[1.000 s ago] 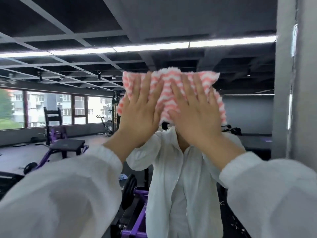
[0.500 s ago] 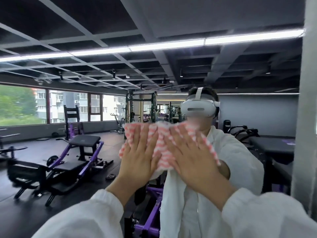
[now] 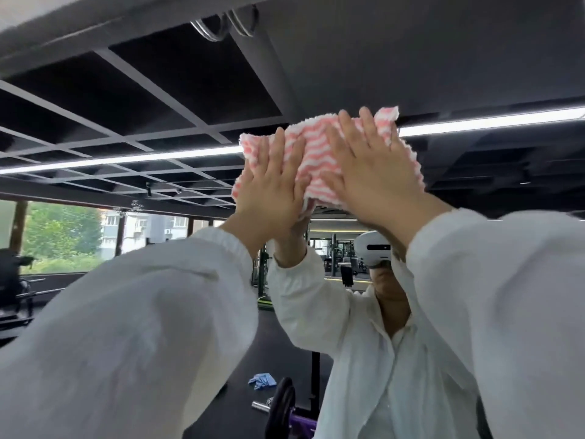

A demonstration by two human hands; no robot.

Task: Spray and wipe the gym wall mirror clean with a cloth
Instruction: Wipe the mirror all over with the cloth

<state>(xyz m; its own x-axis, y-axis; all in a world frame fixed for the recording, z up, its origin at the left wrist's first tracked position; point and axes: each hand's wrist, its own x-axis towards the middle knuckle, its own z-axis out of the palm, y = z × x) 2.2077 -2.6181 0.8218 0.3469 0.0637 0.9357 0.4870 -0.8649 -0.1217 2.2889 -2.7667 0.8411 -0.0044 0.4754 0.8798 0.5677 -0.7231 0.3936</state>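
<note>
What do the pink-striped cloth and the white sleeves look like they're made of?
The cloth looks like fluffy microfibre or terry: nubby pile, fuzzy edges, matte pink and white wavy stripes. The sleeves look like thin woven fabric, perhaps cotton or a light synthetic: smooth, matte, softly creased, gathered at the cuffs. The exact fibre can't be told.

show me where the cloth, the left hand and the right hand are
cloth [image 3: 311,160], head view, on the striped middle between the hands
left hand [image 3: 272,188], head view, on the back of the hand
right hand [image 3: 376,172], head view, on the back of the hand
</note>
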